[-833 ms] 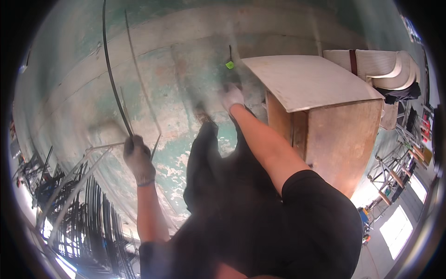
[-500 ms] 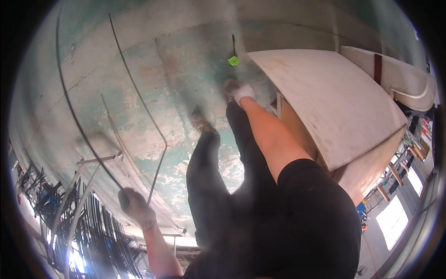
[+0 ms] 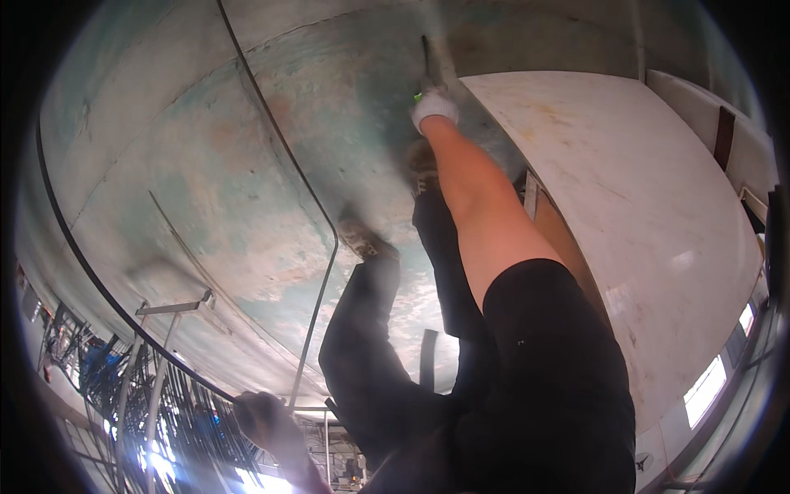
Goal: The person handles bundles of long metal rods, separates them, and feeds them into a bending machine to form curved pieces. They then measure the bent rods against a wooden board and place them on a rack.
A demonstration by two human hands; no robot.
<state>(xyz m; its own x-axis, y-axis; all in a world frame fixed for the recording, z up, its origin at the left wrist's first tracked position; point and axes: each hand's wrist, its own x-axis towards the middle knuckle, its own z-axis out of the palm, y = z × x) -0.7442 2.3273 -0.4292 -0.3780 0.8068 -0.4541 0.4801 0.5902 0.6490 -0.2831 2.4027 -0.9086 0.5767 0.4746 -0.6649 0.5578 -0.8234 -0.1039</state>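
Observation:
My left hand point(image 3: 265, 420), in a light glove, is low on the left. Its fingers are closed around the end of a long thin black strip point(image 3: 95, 280) that curves away to the far left. My right arm stretches forward, and the gloved right hand point(image 3: 434, 109) is low by the floor, just beyond my right shoe point(image 3: 423, 165). A bright green object point(image 3: 418, 97) shows as a small sliver at that hand's left edge, mostly covered. A dark narrow piece point(image 3: 425, 53) extends beyond the fingers, which are blurred and partly hidden.
A second long dark strip point(image 3: 263, 103) crosses the worn floor point(image 3: 197, 107) and bends near my left leg. To the right stands a large pale tabletop point(image 3: 609, 165). A metal stand point(image 3: 173, 309) and a mass of dark rods point(image 3: 189, 412) are at lower left.
My right hand has moved forward from beside my shoe to the green object, which it now mostly covers. My left hand has dropped lower with the black strip, and the view has shifted.

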